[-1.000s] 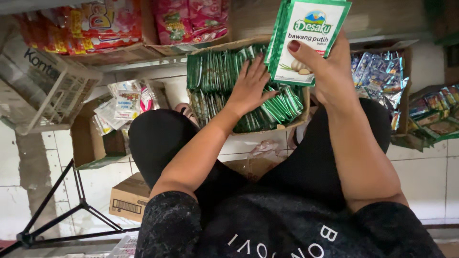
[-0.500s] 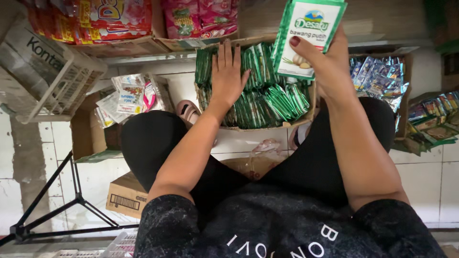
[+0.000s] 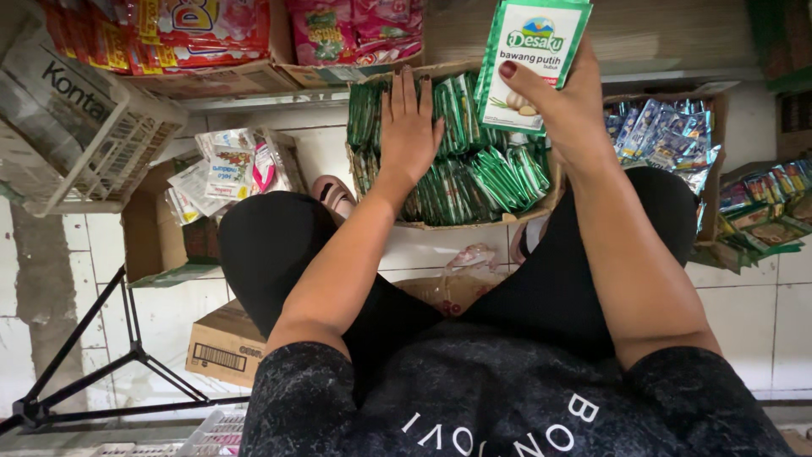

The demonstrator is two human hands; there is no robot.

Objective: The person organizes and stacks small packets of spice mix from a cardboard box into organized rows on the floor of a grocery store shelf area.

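While I am watching from the head camera, the left hand point(image 3: 410, 127) is lying flat, fingers spread and pressed down on the green sachets point(image 3: 474, 173) standing packed in a cardboard box point(image 3: 474, 222) in front of the knees. The right hand point(image 3: 562, 106) is pinching a stack of the same green packets point(image 3: 531, 59) between thumb and fingers, holding it up just above the box's far right corner, clear of the rows below. Judging by how things lie, I am reading the box as already mostly filled: the rows are running tight across it, the ones toward the right leaning over. The held stack is not yet in with the rest, and I cannot tell how many packets it contains. Around the box other goods are sitting untouched: blue sachets point(image 3: 664, 140) in a box to the right, red packs point(image 3: 182, 30) on the shelf above, a white wire basket point(image 3: 85, 140) at the left, and a small carton point(image 3: 227, 345) on the tiled floor beside the left knee.
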